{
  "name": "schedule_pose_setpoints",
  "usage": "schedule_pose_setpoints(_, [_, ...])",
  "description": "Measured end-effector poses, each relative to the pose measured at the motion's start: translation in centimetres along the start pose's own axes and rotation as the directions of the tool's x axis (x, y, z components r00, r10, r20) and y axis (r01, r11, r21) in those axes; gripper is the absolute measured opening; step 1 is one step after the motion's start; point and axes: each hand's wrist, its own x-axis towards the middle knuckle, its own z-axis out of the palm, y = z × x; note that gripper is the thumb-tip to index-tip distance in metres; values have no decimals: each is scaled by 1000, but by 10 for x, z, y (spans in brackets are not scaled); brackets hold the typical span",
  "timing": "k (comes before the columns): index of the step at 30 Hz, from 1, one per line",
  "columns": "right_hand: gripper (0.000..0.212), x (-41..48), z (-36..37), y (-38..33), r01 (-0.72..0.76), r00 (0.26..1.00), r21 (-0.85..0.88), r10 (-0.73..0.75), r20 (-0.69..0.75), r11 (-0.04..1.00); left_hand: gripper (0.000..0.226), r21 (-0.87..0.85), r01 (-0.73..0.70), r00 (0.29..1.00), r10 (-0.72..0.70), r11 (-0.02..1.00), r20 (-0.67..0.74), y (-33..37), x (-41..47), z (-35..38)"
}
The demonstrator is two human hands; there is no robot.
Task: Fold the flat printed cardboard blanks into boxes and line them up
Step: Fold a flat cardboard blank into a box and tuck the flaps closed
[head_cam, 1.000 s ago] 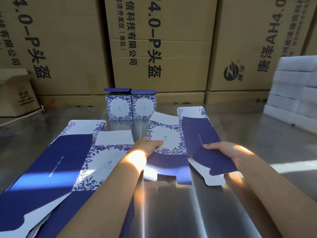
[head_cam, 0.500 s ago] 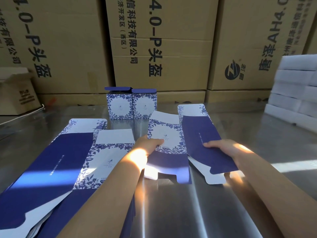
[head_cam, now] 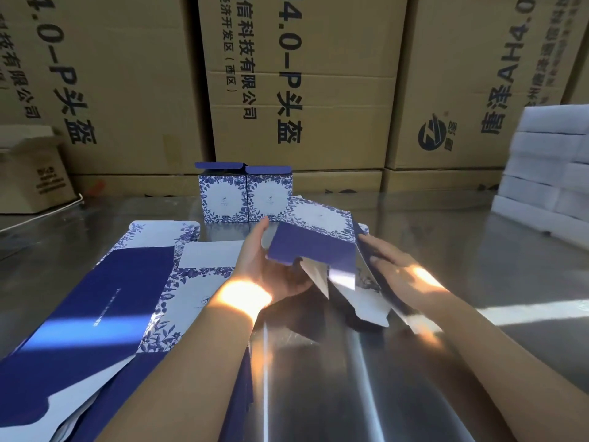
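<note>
**Blank is up off the table and opening into a sleeve**

A second ago this blank (head_cam: 314, 247) lay flat on the table (head_cam: 350, 378) under your fingertips. Now it is raised between your hands, in front of the two finished boxes (head_cam: 245, 199), and its panels have swung apart, so the navy face and the floral face meet at an angle. The squaring-up has begun; the end flaps hang loose and unfolded beneath.

Your left hand (head_cam: 267, 266) is spread, palm turned inward, cupping the blank's left edge. Your right hand (head_cam: 393, 266) lies with straight fingers pressed along the right panel; its thumb is hidden, so a pinch from behind may be there unseen.

The next job is probably to push the sleeve fully square, then tuck the bottom flaps. The remaining flat blanks (head_cam: 127, 298) wait at your left, so most of the task is ahead.
</note>
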Motion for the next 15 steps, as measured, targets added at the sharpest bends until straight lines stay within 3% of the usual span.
schedule_pose_setpoints(7, [63,0,10,-4,12,999,94,-7,-53,996,67,-186,-31,994,50,982,94,-3,-4,10])
schedule_pose_setpoints(15, [77,-5,25,-12,98,995,55,-99,8,994,81,146,-140,969,104,979,226,-2,-9,14])
